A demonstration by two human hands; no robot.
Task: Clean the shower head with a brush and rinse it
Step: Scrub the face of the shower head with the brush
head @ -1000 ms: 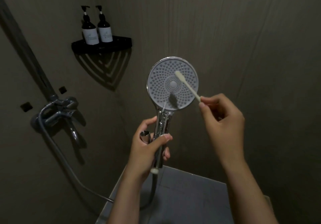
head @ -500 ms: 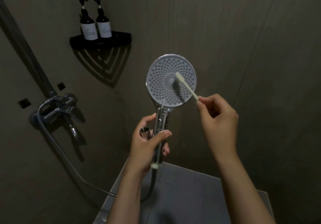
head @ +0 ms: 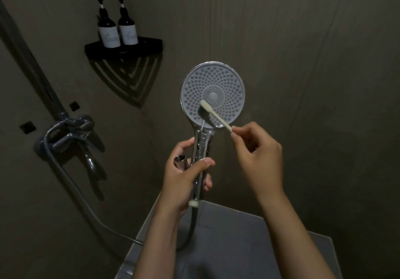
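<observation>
**A:** Where is the shower head [head: 213,88]?

**B:** Mid-scene, held up in front of the dark wall [head: 303,62]. Its long axis runs nearly upright. The round face is at the far, upper end and the chrome handle comes down toward the person. The nozzle side faces the camera.

**A:** Who has it?

**B:** The left hand [head: 184,179] grasps the handle, thumb laid across the front and fingers wrapped round the back. The hose [head: 191,229] leaves the handle's near end, drops, and loops away left to the mixer tap [head: 69,135] on the left wall.

**A:** And the brush [head: 217,117]?

**B:** A pale, slim one (toothbrush-like). The right hand [head: 257,155] pinches the end of its handle between thumb and fingertips, just right of the shower head's neck. Its long axis slants from that hand up and to the left. The bristle end lies over the lower left part of the nozzle face, below the centre disc. A dark shadow falls beside it, and I cannot tell whether the bristles press the face or sit just off it.

**A:** Anything else around?

**B:** Two dark pump bottles [head: 108,34] with pale labels stand side by side on a black corner shelf [head: 123,50]. They are far and up to the left, well apart from the hands. A grey surface [head: 249,246] lies below the forearms
</observation>
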